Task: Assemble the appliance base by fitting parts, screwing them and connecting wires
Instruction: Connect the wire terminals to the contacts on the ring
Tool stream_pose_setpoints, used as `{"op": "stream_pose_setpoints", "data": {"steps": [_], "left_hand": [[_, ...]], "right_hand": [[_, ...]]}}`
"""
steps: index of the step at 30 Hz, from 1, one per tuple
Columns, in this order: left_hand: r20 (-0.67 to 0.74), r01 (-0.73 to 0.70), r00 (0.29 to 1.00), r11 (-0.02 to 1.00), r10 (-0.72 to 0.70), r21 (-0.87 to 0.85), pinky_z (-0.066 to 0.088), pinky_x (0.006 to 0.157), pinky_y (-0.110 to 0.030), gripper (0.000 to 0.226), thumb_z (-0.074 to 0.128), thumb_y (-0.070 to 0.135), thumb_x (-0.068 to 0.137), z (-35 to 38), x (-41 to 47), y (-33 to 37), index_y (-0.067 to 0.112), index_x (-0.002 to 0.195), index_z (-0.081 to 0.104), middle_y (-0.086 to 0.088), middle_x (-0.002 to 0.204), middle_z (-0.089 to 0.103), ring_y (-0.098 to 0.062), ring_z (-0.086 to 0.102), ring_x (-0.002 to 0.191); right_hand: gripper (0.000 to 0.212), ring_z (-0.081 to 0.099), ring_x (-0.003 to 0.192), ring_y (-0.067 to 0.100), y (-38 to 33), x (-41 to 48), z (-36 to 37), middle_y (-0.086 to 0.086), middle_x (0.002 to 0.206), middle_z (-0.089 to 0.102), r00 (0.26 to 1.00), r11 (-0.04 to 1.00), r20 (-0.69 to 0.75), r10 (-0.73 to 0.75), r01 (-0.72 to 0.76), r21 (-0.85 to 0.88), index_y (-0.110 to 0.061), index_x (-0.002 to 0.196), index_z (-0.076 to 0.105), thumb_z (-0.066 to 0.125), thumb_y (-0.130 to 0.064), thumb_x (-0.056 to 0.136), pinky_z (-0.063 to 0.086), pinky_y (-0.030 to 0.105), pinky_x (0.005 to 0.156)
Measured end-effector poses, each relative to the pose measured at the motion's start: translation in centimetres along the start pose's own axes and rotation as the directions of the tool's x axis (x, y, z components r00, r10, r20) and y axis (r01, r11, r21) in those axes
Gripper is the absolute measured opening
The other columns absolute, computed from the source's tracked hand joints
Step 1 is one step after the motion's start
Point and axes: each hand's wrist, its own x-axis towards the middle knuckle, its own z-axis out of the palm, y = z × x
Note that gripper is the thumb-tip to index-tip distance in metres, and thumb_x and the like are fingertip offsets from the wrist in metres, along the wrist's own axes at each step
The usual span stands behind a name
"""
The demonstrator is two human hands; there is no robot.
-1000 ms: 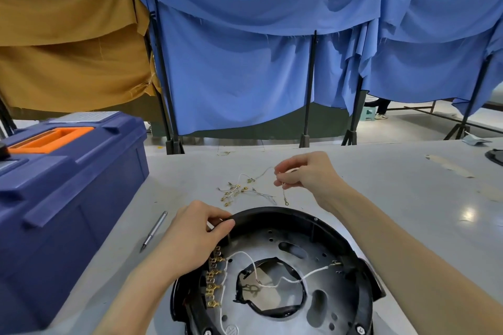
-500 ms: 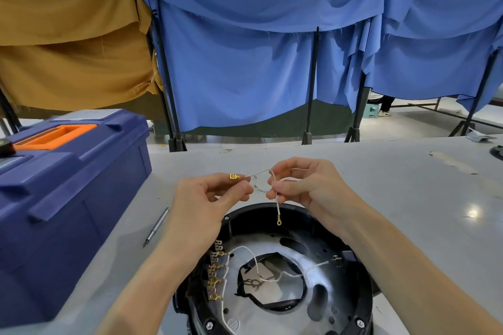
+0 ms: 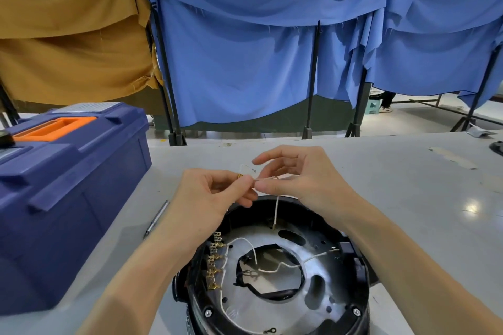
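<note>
The round black appliance base with a silver inner plate lies on the grey table right in front of me. A row of brass terminals lines its left inner side, and white wires run across its central opening. Above its far rim, my left hand pinches a white wire by its brass connector end. My right hand pinches the same wire beside it; one end hangs down into the base, and a ring-terminal end sticks up between the hands.
A big blue toolbox with an orange handle fills the table's left side. A thin metal pen-like tool lies between the toolbox and the base. Blue and ochre cloths hang on stands behind the table. A dark object sits at the far right edge.
My left hand left the base rim and rose to join my right hand on the wire. Both hands now hold it closer together above the base's far rim.
</note>
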Motion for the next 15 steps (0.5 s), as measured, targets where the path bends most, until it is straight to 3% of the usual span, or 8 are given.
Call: {"op": "stream_pose_setpoints", "data": {"steps": [4,7,11,15], "left_hand": [[0.093,0.071,0.993,0.997,-0.070,-0.006,0.045,0.061,-0.010,0.023,0.059,0.024,0.093,-0.4,-0.2,0.5,0.014,0.084,0.078,-0.001,0.076,0.076,-0.006,0.070,0.069],[0.158,0.102,0.982,0.994,-0.106,0.034,0.045,0.068,-0.021,0.028,0.055,0.030,0.095,-1.0,-0.3,0.9,0.018,0.086,0.078,0.001,0.081,0.076,-0.009,0.071,0.077],[0.062,0.098,0.993,0.993,-0.103,0.071,0.041,0.053,-0.004,0.017,0.067,0.024,0.088,-1.0,-0.1,0.6,0.011,0.082,0.076,-0.001,0.072,0.075,-0.006,0.069,0.064],[0.073,0.116,0.990,0.992,-0.120,0.052,0.040,0.052,-0.005,0.014,0.069,0.021,0.086,-1.5,0.1,0.4,0.008,0.083,0.076,-0.005,0.072,0.074,-0.010,0.070,0.064]], "right_hand": [[0.011,0.069,0.064,0.014,-0.6,-0.2,1.0,-0.002,0.068,0.071,0.993,0.990,-0.038,-0.113,0.110,-0.083,-0.011,0.082,0.075,0.078,-0.002,0.077,0.057,0.024,0.057],[0.008,0.066,0.051,0.014,-0.7,-0.3,0.8,-0.006,0.056,0.068,0.993,0.990,-0.036,-0.110,0.106,-0.093,-0.006,0.075,0.074,0.076,0.001,0.077,0.052,0.017,0.057],[0.007,0.062,0.047,0.008,-0.7,-0.5,1.0,-0.011,0.050,0.064,0.996,0.983,-0.001,-0.084,0.083,-0.166,-0.010,0.075,0.074,0.077,-0.006,0.080,0.047,0.011,0.057],[0.007,0.065,0.049,0.009,-0.7,-0.6,0.9,-0.013,0.056,0.067,0.998,0.986,0.024,-0.057,0.060,-0.157,-0.011,0.076,0.074,0.081,-0.011,0.076,0.049,0.012,0.060]]}}
